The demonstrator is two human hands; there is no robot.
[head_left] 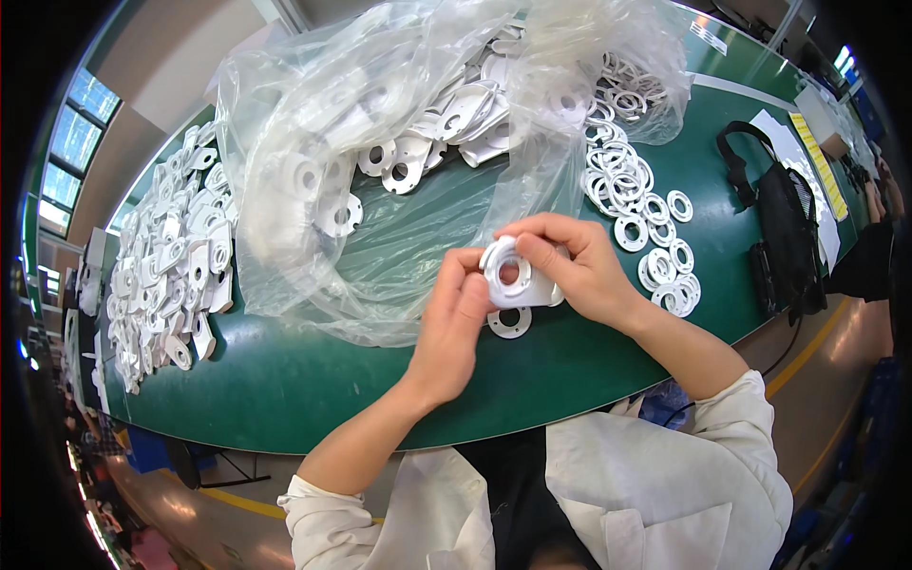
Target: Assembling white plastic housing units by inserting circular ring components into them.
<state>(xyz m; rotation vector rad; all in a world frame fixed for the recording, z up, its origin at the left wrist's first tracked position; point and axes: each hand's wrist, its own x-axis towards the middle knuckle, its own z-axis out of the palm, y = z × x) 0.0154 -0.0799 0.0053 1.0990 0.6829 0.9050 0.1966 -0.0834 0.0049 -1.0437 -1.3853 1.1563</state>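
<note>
Both my hands hold a white plastic part with a round hole (532,286) above the green table. A white ring appears to sit around its hole. My left hand (450,323) pinches the part's left edge. From the right, my right hand (581,268) grips it, thumb and fingers at the upper edge. Just below it, partly hidden, lies a flat white ring (510,324). Beyond my hands an opened clear plastic bag (380,275) spreads over the table, with several white holed parts (403,163) inside it.
A large heap of white parts (180,252) covers the table's left side. Many loose white rings (622,180) lie to the right, spilling from a clear bag (655,81). A black bag (790,223) with a strap rests near the right edge of the green table (313,389).
</note>
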